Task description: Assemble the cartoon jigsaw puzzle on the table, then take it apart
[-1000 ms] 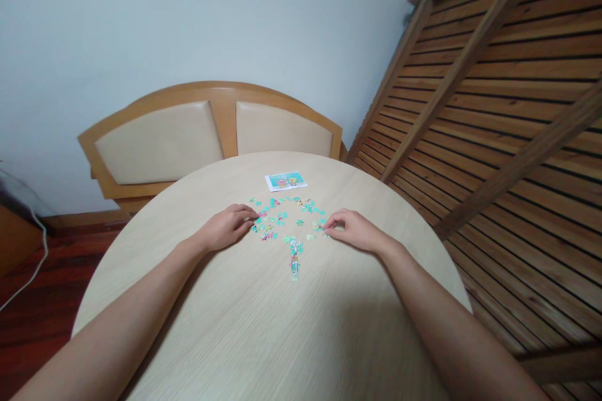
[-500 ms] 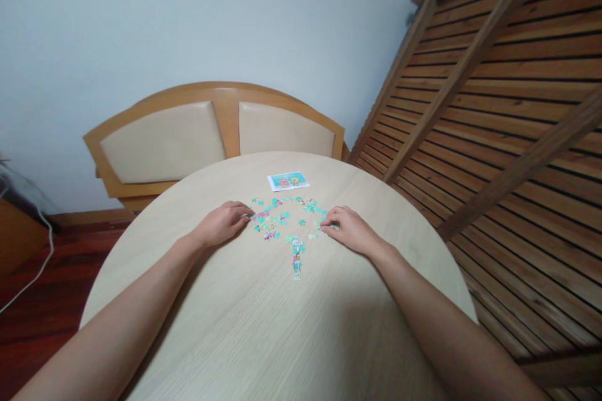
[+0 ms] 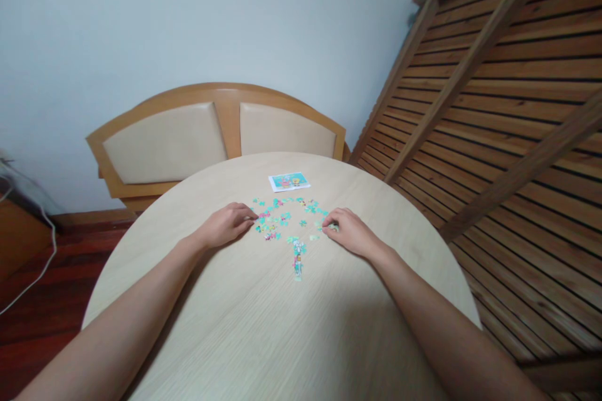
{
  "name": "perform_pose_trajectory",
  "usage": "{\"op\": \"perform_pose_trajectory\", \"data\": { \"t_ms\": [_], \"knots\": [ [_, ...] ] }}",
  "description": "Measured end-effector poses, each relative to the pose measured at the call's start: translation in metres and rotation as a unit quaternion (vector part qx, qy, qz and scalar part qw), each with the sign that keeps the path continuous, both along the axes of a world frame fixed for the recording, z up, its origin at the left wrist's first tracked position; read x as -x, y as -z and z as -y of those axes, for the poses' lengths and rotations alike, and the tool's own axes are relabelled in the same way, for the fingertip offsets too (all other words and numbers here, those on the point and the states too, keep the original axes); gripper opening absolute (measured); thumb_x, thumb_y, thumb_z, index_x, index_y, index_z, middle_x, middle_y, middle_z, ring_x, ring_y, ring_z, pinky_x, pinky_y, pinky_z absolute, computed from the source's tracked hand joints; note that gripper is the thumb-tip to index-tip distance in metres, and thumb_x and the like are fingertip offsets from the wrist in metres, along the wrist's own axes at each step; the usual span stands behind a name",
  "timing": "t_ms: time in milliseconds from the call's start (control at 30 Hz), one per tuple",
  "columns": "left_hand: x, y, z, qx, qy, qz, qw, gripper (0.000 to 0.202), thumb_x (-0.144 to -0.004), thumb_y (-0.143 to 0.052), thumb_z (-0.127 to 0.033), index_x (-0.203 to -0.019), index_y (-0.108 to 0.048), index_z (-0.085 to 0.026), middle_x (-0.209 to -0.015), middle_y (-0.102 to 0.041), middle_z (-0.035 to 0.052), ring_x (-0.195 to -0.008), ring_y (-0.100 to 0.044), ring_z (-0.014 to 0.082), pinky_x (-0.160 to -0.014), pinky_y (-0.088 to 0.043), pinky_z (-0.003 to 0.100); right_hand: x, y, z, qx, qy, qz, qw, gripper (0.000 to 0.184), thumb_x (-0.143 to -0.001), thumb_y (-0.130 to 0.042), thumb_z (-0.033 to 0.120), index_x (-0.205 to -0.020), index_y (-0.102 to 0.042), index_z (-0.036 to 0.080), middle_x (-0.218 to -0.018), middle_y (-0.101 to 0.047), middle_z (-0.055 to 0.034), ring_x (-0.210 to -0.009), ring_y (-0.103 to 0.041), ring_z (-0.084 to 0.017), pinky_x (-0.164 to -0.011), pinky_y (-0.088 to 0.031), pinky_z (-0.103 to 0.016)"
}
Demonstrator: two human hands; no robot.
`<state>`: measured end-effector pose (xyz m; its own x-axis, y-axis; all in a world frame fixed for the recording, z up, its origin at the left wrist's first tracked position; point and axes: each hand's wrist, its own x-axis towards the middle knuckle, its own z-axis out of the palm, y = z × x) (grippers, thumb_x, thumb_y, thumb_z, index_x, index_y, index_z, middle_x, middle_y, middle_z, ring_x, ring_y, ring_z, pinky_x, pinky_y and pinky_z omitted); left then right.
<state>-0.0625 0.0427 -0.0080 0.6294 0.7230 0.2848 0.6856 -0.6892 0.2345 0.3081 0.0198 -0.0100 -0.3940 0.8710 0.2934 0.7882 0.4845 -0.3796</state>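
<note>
Several small teal and pink puzzle pieces (image 3: 282, 216) lie scattered in the middle of a round pale wooden table (image 3: 263, 326). A short joined strip of pieces (image 3: 297, 261) runs toward me below the scatter. My left hand (image 3: 228, 224) rests on the table at the left edge of the scatter, fingers curled, fingertips touching pieces. My right hand (image 3: 350, 230) lies at the right edge, fingers pinched on a small piece. A small reference picture card (image 3: 288, 182) lies flat beyond the pieces.
A wooden bench with two beige padded backs (image 3: 216, 138) stands behind the table against a pale wall. A slatted wooden frame (image 3: 493, 113) leans at the right. A cable (image 3: 37, 250) hangs at the far left over a reddish floor.
Both hands stay at the edges of the scatter with only slight finger shifts. The view has drifted a little.
</note>
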Motion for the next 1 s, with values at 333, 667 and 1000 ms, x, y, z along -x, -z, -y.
{"op": "perform_pose_trajectory", "data": {
  "t_ms": [333,667,1000],
  "knots": [
    [-0.004,0.001,0.004,-0.021,0.054,0.033,0.998,0.029,-0.098,-0.053,-0.039,-0.109,-0.073,-0.02,-0.111,-0.071,0.0093,-0.106,-0.064,0.0239,-0.095,-0.053,0.039,-0.001,0.002,0.0,-0.006,0.013,0.012,1.0,0.011,-0.086,-0.066,0.025,-0.089,-0.076,0.022,-0.098,-0.073,-0.0062,-0.099,-0.064,-0.023,-0.094,-0.045,-0.035],
    [-0.01,0.009,-0.003,-0.043,0.039,0.013,0.998,0.038,-0.104,-0.041,-0.038,-0.12,-0.071,-0.021,-0.126,-0.07,0.0103,-0.118,-0.063,0.0258,-0.105,-0.049,0.044,-0.001,-0.001,0.002,0.004,0.016,0.018,1.0,0.012,-0.087,-0.064,0.022,-0.09,-0.076,0.021,-0.099,-0.073,-0.0066,-0.1,-0.063,-0.023,-0.093,-0.045,-0.035],
    [-0.01,0.018,-0.006,-0.053,-0.015,0.0,0.998,0.042,-0.103,-0.042,-0.042,-0.126,-0.067,-0.018,-0.133,-0.066,0.0127,-0.125,-0.059,0.0282,-0.109,-0.046,0.047,-0.006,0.003,-0.001,0.009,0.007,0.01,1.0,0.009,-0.087,-0.067,0.027,-0.087,-0.073,0.02,-0.099,-0.072,-0.0068,-0.098,-0.062,-0.023,-0.092,-0.044,-0.035]
  ]
}}
